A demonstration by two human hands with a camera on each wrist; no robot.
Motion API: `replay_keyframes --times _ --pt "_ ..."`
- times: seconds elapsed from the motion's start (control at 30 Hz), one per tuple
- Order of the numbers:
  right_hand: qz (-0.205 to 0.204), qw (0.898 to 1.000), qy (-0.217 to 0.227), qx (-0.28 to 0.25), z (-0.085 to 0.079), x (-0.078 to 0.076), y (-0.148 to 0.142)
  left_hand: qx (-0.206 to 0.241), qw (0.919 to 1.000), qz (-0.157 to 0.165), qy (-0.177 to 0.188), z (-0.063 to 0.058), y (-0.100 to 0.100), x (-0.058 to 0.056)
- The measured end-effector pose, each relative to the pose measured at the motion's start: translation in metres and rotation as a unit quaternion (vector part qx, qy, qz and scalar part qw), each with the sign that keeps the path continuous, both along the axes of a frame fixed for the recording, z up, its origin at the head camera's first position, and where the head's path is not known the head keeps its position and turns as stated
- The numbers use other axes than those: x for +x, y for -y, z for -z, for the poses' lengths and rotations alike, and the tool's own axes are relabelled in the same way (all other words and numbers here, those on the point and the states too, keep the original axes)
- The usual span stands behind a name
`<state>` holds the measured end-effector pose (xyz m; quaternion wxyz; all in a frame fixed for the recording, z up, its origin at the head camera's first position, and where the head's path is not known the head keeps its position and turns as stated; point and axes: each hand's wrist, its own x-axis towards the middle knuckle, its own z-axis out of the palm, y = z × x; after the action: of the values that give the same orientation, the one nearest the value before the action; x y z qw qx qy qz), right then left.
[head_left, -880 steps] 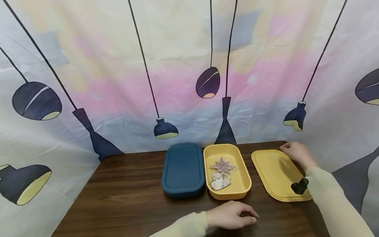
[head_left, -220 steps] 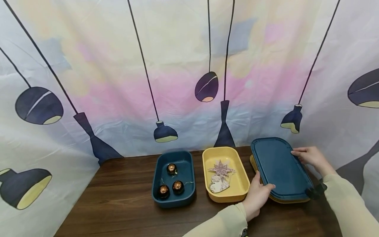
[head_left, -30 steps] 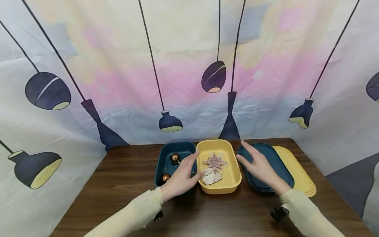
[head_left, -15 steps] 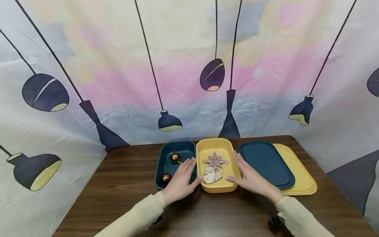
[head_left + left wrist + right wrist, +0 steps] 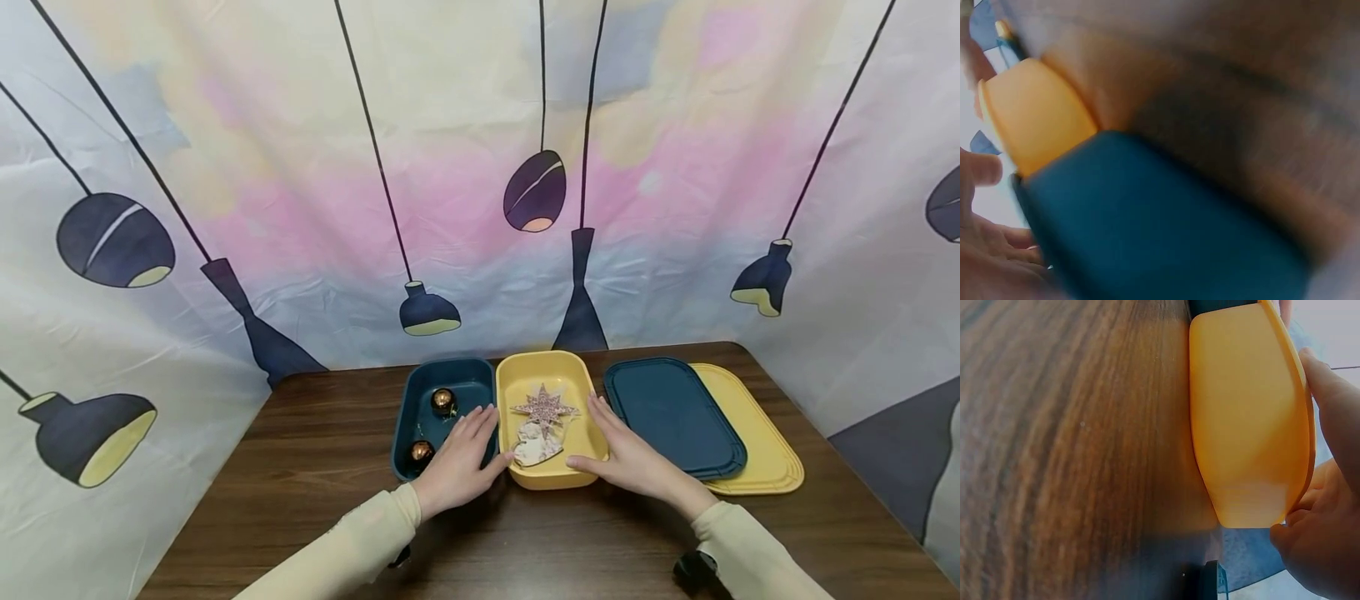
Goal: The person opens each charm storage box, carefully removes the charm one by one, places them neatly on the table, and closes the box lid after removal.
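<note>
A yellow box and a dark blue box stand side by side, lids off. My left hand lies over the blue box's near right part, fingers straight toward the shared rim, thumb tip at the yellow box's near left corner. My right hand touches the yellow box, fingers along its right rim and thumb on the near rim. A glittery pink star and a white heart-like ornament lie inside the yellow box. Two shiny bronze baubles show in the blue one; my hand hides part of its inside.
Right of the boxes a blue lid overlaps a yellow lid. All of it lies toward the back of a dark wooden table, before a patterned cloth backdrop. Black straps sit at my wrists.
Earlier the blue lid covered its box; then both hands held it over the yellow lid. The boxes now stand closer together. My right hand has come down from above the blue lid onto the yellow box.
</note>
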<state>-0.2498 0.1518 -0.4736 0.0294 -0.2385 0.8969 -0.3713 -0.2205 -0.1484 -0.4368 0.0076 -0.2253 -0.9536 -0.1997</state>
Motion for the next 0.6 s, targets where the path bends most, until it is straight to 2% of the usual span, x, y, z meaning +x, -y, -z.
replay_keyframes --times 0.07,0.27,0.37,0.5,0.6 --pt "0.000 1.000 0.003 -0.002 -0.001 0.000 0.000 -0.002 1.0000 0.004 -0.005 -0.011 -0.001 -0.003" --pt "0.005 1.000 -0.001 -0.006 0.000 0.001 0.000 0.001 1.0000 0.002 -0.006 -0.058 -0.010 -0.019" --pt "0.005 1.000 0.004 -0.009 0.000 0.001 0.000 -0.001 1.0000 0.006 -0.004 -0.077 -0.017 -0.026" --pt "0.002 1.000 0.015 -0.011 0.001 0.001 0.000 -0.015 0.9997 0.019 -0.002 -0.091 -0.027 -0.034" --pt "0.000 1.000 0.016 -0.013 0.002 0.001 0.000 -0.029 0.9993 0.022 0.007 -0.094 -0.035 -0.041"
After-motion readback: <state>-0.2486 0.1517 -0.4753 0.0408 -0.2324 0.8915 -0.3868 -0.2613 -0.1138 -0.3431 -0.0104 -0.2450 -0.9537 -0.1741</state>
